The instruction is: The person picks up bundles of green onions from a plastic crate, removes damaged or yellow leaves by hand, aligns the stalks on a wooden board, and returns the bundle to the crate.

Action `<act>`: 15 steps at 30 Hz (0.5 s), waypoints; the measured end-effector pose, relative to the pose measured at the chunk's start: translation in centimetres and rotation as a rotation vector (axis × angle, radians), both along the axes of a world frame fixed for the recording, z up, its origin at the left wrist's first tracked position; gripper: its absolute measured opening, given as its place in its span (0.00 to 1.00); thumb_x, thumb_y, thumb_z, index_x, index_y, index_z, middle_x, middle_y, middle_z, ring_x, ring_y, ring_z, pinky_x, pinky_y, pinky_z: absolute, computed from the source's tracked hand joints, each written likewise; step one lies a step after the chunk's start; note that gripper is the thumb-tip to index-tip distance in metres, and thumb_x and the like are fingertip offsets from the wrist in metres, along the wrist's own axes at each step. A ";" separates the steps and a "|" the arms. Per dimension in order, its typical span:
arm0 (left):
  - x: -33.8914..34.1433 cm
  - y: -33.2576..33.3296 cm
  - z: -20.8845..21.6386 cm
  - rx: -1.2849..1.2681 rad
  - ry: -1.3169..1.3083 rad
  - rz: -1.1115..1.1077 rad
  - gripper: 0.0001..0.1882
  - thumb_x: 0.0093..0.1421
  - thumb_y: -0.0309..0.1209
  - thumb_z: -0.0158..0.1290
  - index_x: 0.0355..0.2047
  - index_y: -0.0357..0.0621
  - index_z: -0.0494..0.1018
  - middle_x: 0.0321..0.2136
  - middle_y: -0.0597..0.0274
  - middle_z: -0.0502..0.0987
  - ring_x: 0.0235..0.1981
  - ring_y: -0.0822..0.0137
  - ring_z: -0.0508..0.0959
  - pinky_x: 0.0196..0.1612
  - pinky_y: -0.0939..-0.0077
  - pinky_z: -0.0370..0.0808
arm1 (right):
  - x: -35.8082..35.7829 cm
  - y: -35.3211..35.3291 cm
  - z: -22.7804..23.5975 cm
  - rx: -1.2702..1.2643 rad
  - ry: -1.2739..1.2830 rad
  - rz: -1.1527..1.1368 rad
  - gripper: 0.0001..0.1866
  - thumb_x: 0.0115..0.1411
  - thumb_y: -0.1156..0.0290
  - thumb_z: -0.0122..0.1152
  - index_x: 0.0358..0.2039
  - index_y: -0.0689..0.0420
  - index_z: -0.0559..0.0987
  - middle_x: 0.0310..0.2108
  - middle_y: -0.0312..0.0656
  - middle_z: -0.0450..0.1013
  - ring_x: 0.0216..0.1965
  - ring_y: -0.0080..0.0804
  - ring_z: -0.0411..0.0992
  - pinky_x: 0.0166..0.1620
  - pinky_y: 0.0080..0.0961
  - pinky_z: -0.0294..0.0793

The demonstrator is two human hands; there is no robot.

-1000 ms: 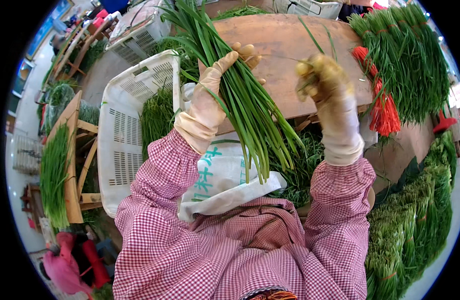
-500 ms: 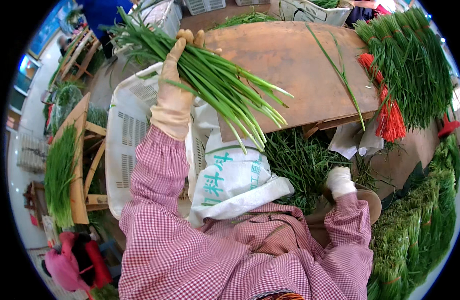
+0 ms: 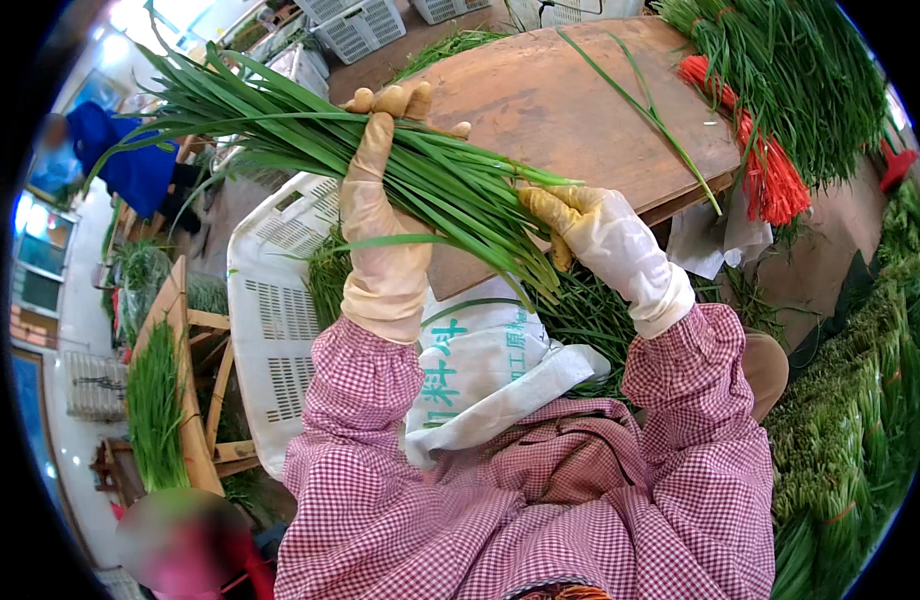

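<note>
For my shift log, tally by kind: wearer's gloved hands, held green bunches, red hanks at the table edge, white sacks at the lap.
Gloved hands: 2 (left hand, right hand)
Held green bunch: 1
Red hank: 1
White sack: 1
Total: 5

Site reads as an indoor produce-packing workroom. Evidence: wooden worktop with a few loose leaf strands on it; a bunch of long green leaves held at its near left side; bundles of similar greens piled at its right, next to a hank of bright red ties; a long bank of stacked greens, some banded, farther down that side. Slatted white crate at left, more crates beyond the worktop; leaf heap and white sack below. A second wooden stand also carries greens. Other people present: one in blue, one in pink, blurred.
</note>
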State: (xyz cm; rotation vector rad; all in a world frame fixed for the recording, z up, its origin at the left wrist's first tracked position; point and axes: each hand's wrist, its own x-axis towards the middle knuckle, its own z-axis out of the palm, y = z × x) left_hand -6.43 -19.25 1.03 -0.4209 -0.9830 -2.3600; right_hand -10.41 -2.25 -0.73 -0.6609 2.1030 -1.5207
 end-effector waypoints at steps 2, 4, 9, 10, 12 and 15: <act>0.2 0.2 -0.2 0.032 -0.013 -0.022 0.10 0.56 0.25 0.42 0.40 0.47 0.63 0.37 0.62 0.71 0.45 0.63 0.67 0.41 0.61 0.72 | -0.3 -0.9 -0.1 -0.124 -0.068 -0.011 0.16 0.55 0.61 0.48 0.38 0.60 0.73 0.14 0.38 0.68 0.13 0.19 0.63 0.21 0.17 0.63; 0.2 0.7 -0.5 0.010 -0.028 -0.037 0.09 0.55 0.24 0.43 0.38 0.47 0.64 0.38 0.62 0.70 0.46 0.64 0.66 0.41 0.62 0.72 | -0.8 -1.1 -0.7 -0.281 -0.148 -0.033 0.15 0.55 0.63 0.48 0.36 0.60 0.74 0.13 0.35 0.67 0.12 0.17 0.61 0.21 0.14 0.62; 0.3 0.4 -1.1 0.049 -0.107 -0.062 0.09 0.55 0.27 0.44 0.37 0.49 0.66 0.40 0.64 0.70 0.48 0.62 0.64 0.45 0.57 0.69 | -2.5 -1.2 -0.2 -0.578 -0.294 0.107 0.13 0.56 0.64 0.47 0.29 0.61 0.73 0.15 0.33 0.67 0.14 0.15 0.59 0.19 0.10 0.61; 0.4 0.2 -1.1 0.073 -0.119 -0.095 0.08 0.55 0.28 0.44 0.37 0.49 0.67 0.40 0.64 0.70 0.49 0.62 0.64 0.46 0.54 0.67 | -2.7 -1.1 0.0 -0.678 -0.309 0.155 0.13 0.56 0.64 0.47 0.28 0.61 0.73 0.16 0.34 0.67 0.15 0.15 0.59 0.19 0.10 0.61; 0.1 -1.5 -1.6 0.100 -0.137 -0.100 0.08 0.55 0.28 0.45 0.36 0.50 0.68 0.40 0.65 0.70 0.49 0.61 0.64 0.46 0.52 0.66 | -2.1 -0.8 1.7 -0.846 -0.388 0.240 0.13 0.57 0.63 0.46 0.29 0.61 0.71 0.20 0.33 0.66 0.18 0.16 0.60 0.23 0.11 0.64; -0.1 -4.2 -2.3 0.189 -0.187 -0.082 0.07 0.54 0.28 0.45 0.35 0.50 0.69 0.41 0.67 0.70 0.49 0.60 0.65 0.47 0.48 0.64 | -2.2 0.9 3.9 -1.253 -0.316 0.365 0.13 0.57 0.65 0.42 0.31 0.61 0.71 0.23 0.37 0.69 0.21 0.16 0.65 0.24 0.16 0.68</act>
